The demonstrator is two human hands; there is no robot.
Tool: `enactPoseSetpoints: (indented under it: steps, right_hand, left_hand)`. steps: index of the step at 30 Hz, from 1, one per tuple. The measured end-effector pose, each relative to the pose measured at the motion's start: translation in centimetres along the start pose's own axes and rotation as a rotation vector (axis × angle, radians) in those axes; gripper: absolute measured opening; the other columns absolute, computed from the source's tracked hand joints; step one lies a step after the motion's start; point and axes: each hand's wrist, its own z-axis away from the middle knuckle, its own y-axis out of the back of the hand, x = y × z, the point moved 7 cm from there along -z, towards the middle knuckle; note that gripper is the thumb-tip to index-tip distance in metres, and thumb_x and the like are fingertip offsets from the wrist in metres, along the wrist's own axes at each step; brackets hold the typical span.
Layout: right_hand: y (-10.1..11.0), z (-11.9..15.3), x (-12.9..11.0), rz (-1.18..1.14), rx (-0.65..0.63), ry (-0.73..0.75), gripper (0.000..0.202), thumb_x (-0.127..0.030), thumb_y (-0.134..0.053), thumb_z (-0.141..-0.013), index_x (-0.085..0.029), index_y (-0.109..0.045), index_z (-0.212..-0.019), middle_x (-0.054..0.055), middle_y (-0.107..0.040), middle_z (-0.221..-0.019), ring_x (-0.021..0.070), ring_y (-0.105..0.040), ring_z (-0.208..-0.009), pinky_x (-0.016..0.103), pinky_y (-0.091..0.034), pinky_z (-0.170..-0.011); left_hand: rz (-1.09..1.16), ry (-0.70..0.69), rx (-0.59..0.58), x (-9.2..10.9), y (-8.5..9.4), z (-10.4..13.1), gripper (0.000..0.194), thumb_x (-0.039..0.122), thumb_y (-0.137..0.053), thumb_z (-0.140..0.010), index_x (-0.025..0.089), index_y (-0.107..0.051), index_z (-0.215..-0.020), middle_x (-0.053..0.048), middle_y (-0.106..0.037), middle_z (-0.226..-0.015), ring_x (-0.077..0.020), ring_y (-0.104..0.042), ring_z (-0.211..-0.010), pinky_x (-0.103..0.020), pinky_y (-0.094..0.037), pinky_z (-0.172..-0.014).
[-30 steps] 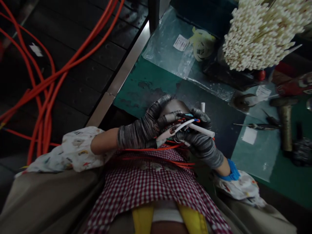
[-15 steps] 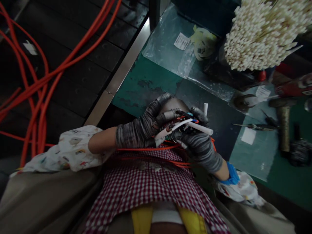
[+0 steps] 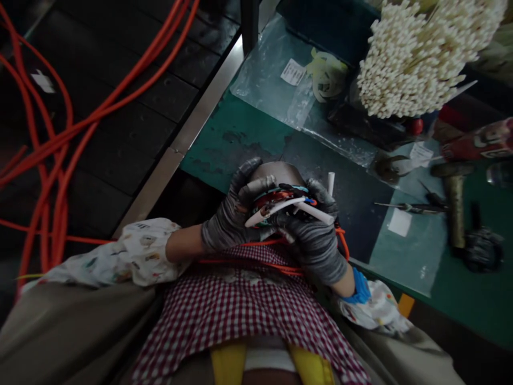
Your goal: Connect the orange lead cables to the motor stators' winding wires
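Note:
Close to my apron, both gloved hands grip a motor stator [image 3: 278, 172], a grey metal ring with copper windings along its near edge. My left hand [image 3: 236, 214] wraps round its left side, fingers over the rim. Round the right side is my right hand [image 3: 318, 232], its thumb underneath and fingers curled at the far edge. White insulating sleeves [image 3: 315, 211] and blue and orange wires stick out of the windings between the hands. An orange cable [image 3: 342, 243] trails from the stator past my right hand and across my lap.
A green-topped workbench [image 3: 212, 155] carries plastic sheets, a hammer [image 3: 456, 208], a thin screwdriver-like tool [image 3: 412, 207] and a black tape-like roll [image 3: 483, 248]. A bundle of white-tipped sleeves [image 3: 412, 64] stands at the back right. Thick orange cables [image 3: 92, 115] loop over the dark floor.
Both hands and the stator have shifted slightly left in view. The stator has tipped, so more of its ring and copper windings shows.

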Motion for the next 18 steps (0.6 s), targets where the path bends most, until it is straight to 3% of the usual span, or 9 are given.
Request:
enactPoseSetpoints:
  steps: [3, 5, 9, 12, 18]
  right_hand:
    - [1.7, -0.8, -0.4, 0.086, 0.003, 0.178, 0.057, -0.032, -0.093, -0.095, -0.047, -0.072, -0.145, 0.002, -0.049, -0.178, 0.0438, -0.05, -0.166, 0.077, -0.045, -0.135]
    - [2.9, -1.6, -0.6, 0.108, -0.061, 0.28, 0.051, -0.03, -0.094, -0.093, -0.047, -0.077, -0.137, -0.002, -0.046, -0.181, 0.0427, -0.048, -0.168, 0.074, -0.047, -0.136]
    - [4.5, -2.7, -0.2, 0.213, -0.162, 0.319, 0.031, -0.031, -0.089, -0.096, -0.041, -0.084, -0.125, 0.0, -0.059, -0.172, 0.0395, -0.052, -0.166, 0.068, -0.05, -0.136]
    - [4.4, -2.7, -0.2, 0.239, -0.184, 0.352, 0.021, -0.033, -0.086, -0.096, -0.038, -0.087, -0.117, 0.003, -0.072, -0.156, 0.0388, -0.054, -0.164, 0.069, -0.049, -0.136]
    - [3.7, -2.4, -0.2, 0.216, -0.147, 0.437, 0.015, -0.035, -0.081, -0.098, -0.034, -0.087, -0.112, 0.007, -0.074, -0.151, 0.0401, -0.044, -0.17, 0.071, -0.041, -0.14]
  left_hand:
    - [-0.025, 0.024, -0.004, 0.6, 0.2, -1.3, 0.08, 0.061, -0.072, -0.106, 0.034, -0.036, -0.173, -0.009, -0.047, -0.177, -0.0407, -0.039, -0.172, -0.064, -0.04, -0.144]
    - [-0.027, 0.036, -0.018, 1.0, 0.3, -2.3, 0.078, 0.057, -0.073, -0.104, 0.032, -0.042, -0.171, -0.011, -0.045, -0.177, -0.0427, -0.042, -0.171, -0.066, -0.043, -0.142]
    - [-0.043, 0.024, -0.06, 1.4, -0.3, -3.6, 0.081, 0.046, -0.081, -0.095, 0.03, -0.05, -0.169, -0.011, -0.041, -0.181, -0.0459, -0.045, -0.168, -0.065, -0.045, -0.141]
    - [-0.036, 0.056, -0.107, 1.4, -0.8, -4.2, 0.084, 0.045, -0.084, -0.092, 0.03, -0.053, -0.168, -0.009, -0.042, -0.183, -0.0466, -0.047, -0.167, -0.065, -0.045, -0.141]
    - [-0.064, 0.052, -0.169, 1.9, -0.8, -5.0, 0.081, 0.048, -0.08, -0.092, 0.032, -0.055, -0.167, -0.006, -0.052, -0.177, -0.0449, -0.043, -0.17, -0.067, -0.041, -0.143]
